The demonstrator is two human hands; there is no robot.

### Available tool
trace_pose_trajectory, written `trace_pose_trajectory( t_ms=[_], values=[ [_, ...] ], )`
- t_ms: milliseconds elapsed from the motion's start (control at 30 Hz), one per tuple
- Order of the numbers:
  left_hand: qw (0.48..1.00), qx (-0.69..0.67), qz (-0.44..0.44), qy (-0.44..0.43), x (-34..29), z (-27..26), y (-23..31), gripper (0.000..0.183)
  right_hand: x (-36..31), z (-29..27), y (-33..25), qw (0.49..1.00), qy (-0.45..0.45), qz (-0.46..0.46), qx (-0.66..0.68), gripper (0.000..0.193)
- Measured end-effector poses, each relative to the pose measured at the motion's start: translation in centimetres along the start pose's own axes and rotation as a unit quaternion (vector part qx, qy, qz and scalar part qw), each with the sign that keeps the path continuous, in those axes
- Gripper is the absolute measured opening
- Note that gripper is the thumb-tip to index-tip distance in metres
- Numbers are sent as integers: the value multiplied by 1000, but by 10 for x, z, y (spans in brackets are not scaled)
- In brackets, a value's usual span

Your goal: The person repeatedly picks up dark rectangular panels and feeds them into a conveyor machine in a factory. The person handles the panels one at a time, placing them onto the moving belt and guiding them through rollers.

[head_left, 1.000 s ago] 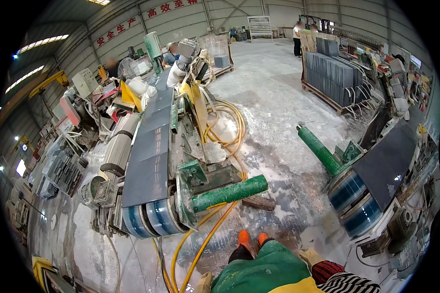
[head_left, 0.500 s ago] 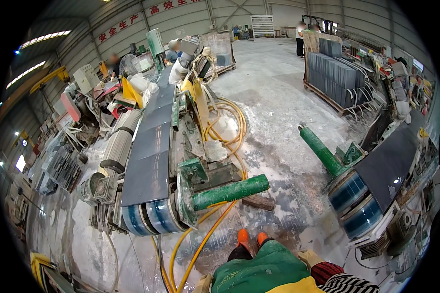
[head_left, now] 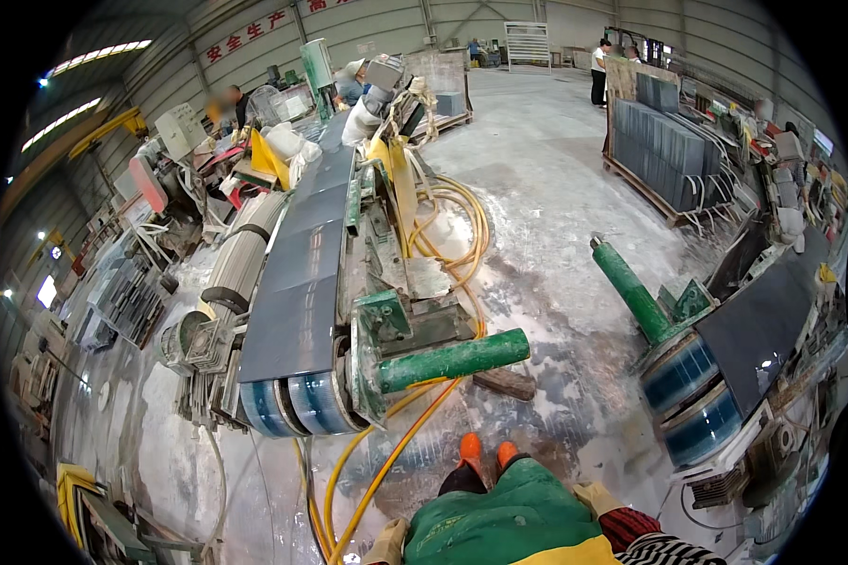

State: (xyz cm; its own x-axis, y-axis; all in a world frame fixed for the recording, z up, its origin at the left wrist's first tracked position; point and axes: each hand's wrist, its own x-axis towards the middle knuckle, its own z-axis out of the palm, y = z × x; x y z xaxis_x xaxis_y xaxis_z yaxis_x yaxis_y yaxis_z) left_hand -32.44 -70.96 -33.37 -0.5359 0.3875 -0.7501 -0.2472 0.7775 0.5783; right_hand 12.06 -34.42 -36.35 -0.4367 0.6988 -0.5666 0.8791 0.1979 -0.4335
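Observation:
My left hand [head_left: 386, 543], in a tan work glove, hangs beside the green apron [head_left: 495, 513] at the lower edge. My right hand [head_left: 595, 499], gloved alike, hangs at the apron's other side below a red knit cuff and striped sleeve. Both look loosely open, and I see nothing in either; their fingers show only in part. Ahead on the left, dark grey stone slabs [head_left: 292, 325] lie in a row along a belt conveyor [head_left: 313, 403] with blue-banded end rollers. From its end a green cylinder [head_left: 454, 361] juts out to the right, nearest me but out of reach.
Yellow hoses [head_left: 372, 471] run across the wet floor beside the conveyor. A wooden block [head_left: 504, 383] lies under the green cylinder. At right stands a second conveyor [head_left: 702, 414] with another green cylinder [head_left: 631, 290]. Upright slabs [head_left: 669, 151] are strapped on a pallet. People work farther back.
The conveyors and surroundings sit slightly farther right and the near rollers a little higher in view. More of my left glove shows. Both hands stay at my sides.

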Motion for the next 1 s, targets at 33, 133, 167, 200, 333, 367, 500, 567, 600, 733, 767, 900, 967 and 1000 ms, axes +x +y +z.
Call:
trace_pose_trajectory(
  t_ms=[33, 133, 167, 200, 333, 367, 500, 567, 600, 733, 767, 900, 967, 1000],
  values=[
    [1000, -24, 0, -1, 10, 0, -13, 41, 0, 2, 0, 1000, -4, -10, -3, 47],
    [999, 48, 2, -6, 40, -1, -45, 40, 2, -2, -6, 999, -34, -24, 9, 47],
    [1000, 18, 0, 6, 39, 0, -46, 41, 1, -3, -5, 999, -37, -23, 16, 47],
    [1000, -12, -2, 16, 34, 3, -43, 41, 0, -3, -2, 999, -39, -20, 23, 47],
    [999, -31, 2, 40, 3, 5, -16, 43, -2, -3, -13, 985, -38, 82, 146, 48],
    [999, -20, -2, 39, 2, 4, -16, 43, -2, -5, -20, 969, -40, 135, 202, 48],
    [999, -25, -17, 17, -6, 5, 8, 44, 1, 3, 5, 999, -11, -2, 45, 48],
    [999, -45, -11, 13, 4, 8, 2, 46, 12, 11, 16, 999, -12, 32, 35, 48],
    [998, -57, -5, 36, 18, 1, -29, 47, 11, 6, -6, 998, -26, 33, 51, 38],
    [999, -4, -29, 16, 12, 5, -15, 51, -3, -4, -21, 999, -31, -13, 1, 20],
    [1000, -4, -23, 19, 0, 6, 2, 50, 5, 6, -3, 999, -22, -26, -9, 24],
    [999, -9, -14, 29, -8, 5, 10, 47, 27, 26, 26, 999, 0, -24, 34, 48],
    [999, -12, -21, 30, -2, 3, 0, 44, 21, 16, 9, 998, -22, -31, 41, 43],
    [999, -15, -26, 29, 0, 4, -2, 44, 14, 9, -1, 998, -31, -38, 34, 38]
  ],
)
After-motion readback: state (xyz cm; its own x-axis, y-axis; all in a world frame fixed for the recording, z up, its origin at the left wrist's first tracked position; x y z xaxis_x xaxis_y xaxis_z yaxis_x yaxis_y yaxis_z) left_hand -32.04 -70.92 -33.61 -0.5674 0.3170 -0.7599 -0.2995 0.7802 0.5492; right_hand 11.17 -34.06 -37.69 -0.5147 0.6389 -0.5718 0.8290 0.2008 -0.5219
